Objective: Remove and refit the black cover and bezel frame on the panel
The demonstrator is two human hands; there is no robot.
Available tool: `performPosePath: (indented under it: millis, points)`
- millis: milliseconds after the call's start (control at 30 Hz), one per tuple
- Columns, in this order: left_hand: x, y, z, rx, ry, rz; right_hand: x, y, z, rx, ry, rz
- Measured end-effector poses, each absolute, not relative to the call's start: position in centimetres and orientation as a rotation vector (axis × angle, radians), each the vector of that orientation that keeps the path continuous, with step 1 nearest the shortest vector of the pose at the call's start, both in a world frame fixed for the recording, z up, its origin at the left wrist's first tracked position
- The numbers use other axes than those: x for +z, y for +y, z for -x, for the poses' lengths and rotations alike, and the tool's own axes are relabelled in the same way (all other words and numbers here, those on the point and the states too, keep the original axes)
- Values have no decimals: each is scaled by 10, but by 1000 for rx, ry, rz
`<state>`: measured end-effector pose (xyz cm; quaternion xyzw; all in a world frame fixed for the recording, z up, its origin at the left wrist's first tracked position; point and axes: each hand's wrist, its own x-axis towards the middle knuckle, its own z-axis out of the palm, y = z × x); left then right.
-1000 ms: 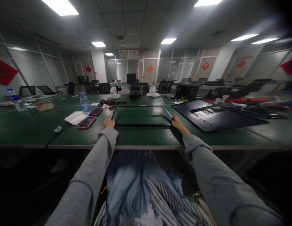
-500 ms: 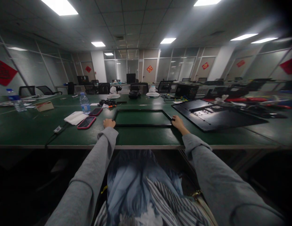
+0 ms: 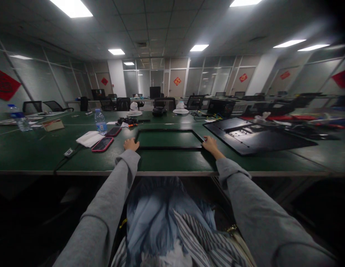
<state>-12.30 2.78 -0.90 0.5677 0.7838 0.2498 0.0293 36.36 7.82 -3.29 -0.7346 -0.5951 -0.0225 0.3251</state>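
A black rectangular frame [image 3: 169, 148] lies flat on the green table [image 3: 175, 163] straight ahead of me. My left hand [image 3: 131, 144] grips its near left corner, fingers curled over the edge. My right hand [image 3: 210, 144] holds the near right corner the same way. Both grey sleeves reach out over the table's front edge. The green table surface shows through the frame's opening.
Two red-cased phones [image 3: 102, 144] and a white cloth [image 3: 89, 139] lie left of the frame, with a water bottle [image 3: 100, 122] behind. A large black back panel [image 3: 256, 137] lies to the right. Small fans, cables and office chairs stand farther back.
The frame's far edge has come down, so the frame now lies flatter on the table. Both hands stay at its near corners and have slid slightly forward.
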Motion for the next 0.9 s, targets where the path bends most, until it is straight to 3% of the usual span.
performPosePath:
  millis: [900]
  points:
    - [-9, 24, 118, 792, 1846, -2184, -31, 76, -365, 165, -1537, 1770]
